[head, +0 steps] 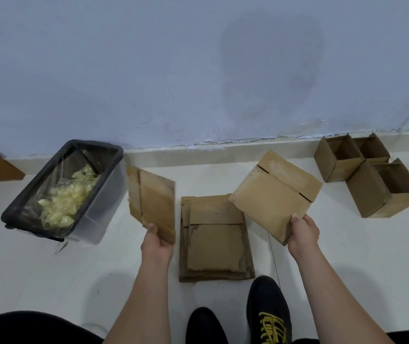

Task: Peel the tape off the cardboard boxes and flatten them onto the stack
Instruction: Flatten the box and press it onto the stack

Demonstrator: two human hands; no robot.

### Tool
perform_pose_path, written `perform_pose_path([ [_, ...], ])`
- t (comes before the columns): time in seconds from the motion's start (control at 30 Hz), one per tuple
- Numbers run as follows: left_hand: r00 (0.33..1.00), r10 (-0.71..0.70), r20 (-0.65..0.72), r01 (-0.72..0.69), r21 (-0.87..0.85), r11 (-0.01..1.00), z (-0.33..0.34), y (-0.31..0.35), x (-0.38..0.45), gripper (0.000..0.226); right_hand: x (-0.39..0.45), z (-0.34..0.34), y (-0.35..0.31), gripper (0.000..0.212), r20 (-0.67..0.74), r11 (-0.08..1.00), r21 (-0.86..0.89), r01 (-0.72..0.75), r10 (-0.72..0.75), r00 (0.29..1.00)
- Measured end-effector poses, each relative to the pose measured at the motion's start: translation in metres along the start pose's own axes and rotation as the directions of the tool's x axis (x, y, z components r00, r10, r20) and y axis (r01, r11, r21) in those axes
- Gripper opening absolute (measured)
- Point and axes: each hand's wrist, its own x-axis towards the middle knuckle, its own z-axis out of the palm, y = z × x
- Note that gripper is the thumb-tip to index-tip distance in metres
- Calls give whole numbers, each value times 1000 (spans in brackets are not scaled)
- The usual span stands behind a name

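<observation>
The left hand (157, 238) grips the lower edge of a flattened cardboard piece (152, 198), thumb on its near face, and holds it upright and tilted above the floor, between the bin and the stack. The right hand (304, 230) grips the near corner of a second flattened cardboard box (276, 194), thumb on top, holding it raised and slanted above the right part of the stack; a slit between its flaps shows near the far edge.

Between the two hands, on the white floor (322, 256), lies the stack of flattened cardboard (214, 240), its sheets slightly offset from each other. To the right, by the wall (148, 70), three open cardboard boxes (369, 173) stand touching one another. To the left sits a dark-rimmed bin (61, 192) lined with a clear bag and holding crumpled yellowish tape (66, 197). A black shoe with yellow laces (268, 311) rests just in front of the stack.
</observation>
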Motion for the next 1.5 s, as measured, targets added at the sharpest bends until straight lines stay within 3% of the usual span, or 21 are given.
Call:
perform_pose_path([
  [0.1,999,-8,46,11,-58,998,8,2,-2,35,-5,10,11,37,31,983,-179,34,-29,999],
  [0.23,997,-10,78,11,-14,1000,16,-3,-6,26,-17,26,35,28,197,888,-441,126,-42,980],
  [0.37,996,-5,86,1,49,999,9,-7,-8,30,-27,31,62,25,314,839,-516,171,-1,949],
  [0.6,997,-17,70,1,212,977,-1,-18,0,38,-22,28,90,32,315,711,-678,188,49,948],
  [0.8,998,68,-7,-57,474,879,-13,-27,13,36,-15,26,95,39,328,512,-809,289,-14,945],
  [0.9,992,127,-23,-90,577,812,-19,-31,13,30,-11,29,94,31,361,411,-844,345,-40,932],
  [0.97,988,156,0,-117,659,743,-19,-35,11,22,-6,29,94,29,373,393,-846,361,-47,926],
  [1.13,966,187,178,-246,853,460,-21,-52,16,16,0,24,97,27,381,435,-827,356,-30,924],
  [1.23,951,189,247,-295,906,303,-28,-59,23,32,-1,23,97,32,308,529,-815,239,45,950],
  [1.33,928,230,294,-304,953,7,-32,-62,37,54,-7,29,98,41,314,633,-754,174,115,942],
  [1.4,932,219,290,-268,955,-125,-32,-64,43,62,-11,34,102,49,365,618,-755,220,117,924],
  [1.5,937,159,312,-276,937,-214,-34,-71,43,65,-8,35,113,60,378,588,-776,229,144,915],
])
